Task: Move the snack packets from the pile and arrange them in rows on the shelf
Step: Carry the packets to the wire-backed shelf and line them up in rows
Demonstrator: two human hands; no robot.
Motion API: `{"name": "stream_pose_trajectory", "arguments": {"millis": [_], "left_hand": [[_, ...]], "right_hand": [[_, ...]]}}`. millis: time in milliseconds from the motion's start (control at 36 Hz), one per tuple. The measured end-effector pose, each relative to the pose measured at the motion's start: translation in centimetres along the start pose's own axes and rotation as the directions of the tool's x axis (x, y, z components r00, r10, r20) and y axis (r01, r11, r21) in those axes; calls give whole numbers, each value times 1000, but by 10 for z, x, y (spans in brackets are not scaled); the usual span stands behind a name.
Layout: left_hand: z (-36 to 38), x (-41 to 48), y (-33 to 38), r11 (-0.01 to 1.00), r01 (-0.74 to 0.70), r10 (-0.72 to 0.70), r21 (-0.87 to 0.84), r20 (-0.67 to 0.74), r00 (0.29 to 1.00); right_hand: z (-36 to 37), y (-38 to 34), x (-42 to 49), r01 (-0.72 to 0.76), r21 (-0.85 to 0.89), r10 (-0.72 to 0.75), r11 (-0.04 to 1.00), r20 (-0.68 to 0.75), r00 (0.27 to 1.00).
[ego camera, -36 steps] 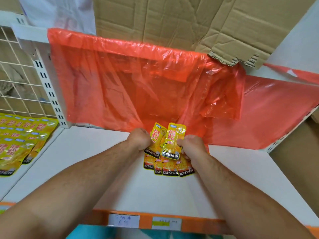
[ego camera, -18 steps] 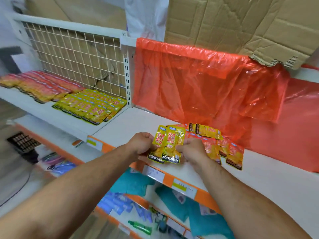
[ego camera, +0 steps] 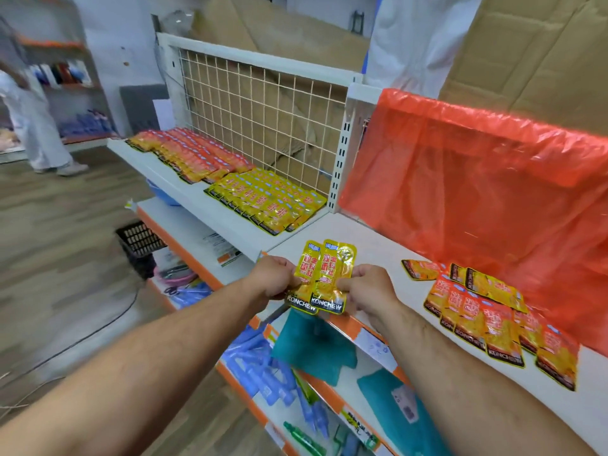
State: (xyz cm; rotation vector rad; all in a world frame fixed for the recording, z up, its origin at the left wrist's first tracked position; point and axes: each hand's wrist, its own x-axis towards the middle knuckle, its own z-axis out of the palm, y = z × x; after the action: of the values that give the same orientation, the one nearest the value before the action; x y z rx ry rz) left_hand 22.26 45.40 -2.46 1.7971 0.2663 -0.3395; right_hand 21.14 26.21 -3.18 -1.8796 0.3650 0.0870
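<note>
Two hands hold a small bunch of yellow snack packets (ego camera: 324,278) up in the air, just over the front edge of the white shelf (ego camera: 362,245). The left hand (ego camera: 274,278) pinches the left side of the bunch. The right hand (ego camera: 368,289) pinches the right side, with its fingers curled round the edge. Two packets show, one partly over the other. I cannot tell if more hide behind.

A bit further right, the pile (ego camera: 487,317) lies flat on the same shelf, partly under a red plastic sheet (ego camera: 477,179). Further back on the left, the next shelf (ego camera: 197,199) has neat rows of yellow packets (ego camera: 266,202). Beyond them are rows of red ones (ego camera: 194,156), in front of a wire grid (ego camera: 260,103).

What could go wrong? The packets look shiny and slippery. One might slide out of the bunch and drop to the lower shelves or the floor, because the bunch hangs right by the edge. If the bunch is put down all at once, it may knock the tidy rows crooked.
</note>
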Motion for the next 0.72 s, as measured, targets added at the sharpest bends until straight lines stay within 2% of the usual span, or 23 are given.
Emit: {"name": "stream_pose_trajectory", "arguments": {"millis": [222, 333, 500, 722], "left_hand": [[-83, 54, -3, 998, 12, -15, -67, -41, 999], [-135, 86, 0, 997, -9, 3, -74, -79, 997], [-204, 127, 3, 998, -62, 62, 2, -132, 989], [-262, 187, 6, 998, -49, 53, 30, -147, 988]], "right_hand": [[84, -41, 42, 28, -29, -26, 999, 58, 998], [131, -69, 63, 46, -17, -45, 999, 42, 998], [192, -103, 96, 57, -3, -56, 998, 36, 998], [249, -139, 143, 56, -48, -54, 997, 38, 998]]}}
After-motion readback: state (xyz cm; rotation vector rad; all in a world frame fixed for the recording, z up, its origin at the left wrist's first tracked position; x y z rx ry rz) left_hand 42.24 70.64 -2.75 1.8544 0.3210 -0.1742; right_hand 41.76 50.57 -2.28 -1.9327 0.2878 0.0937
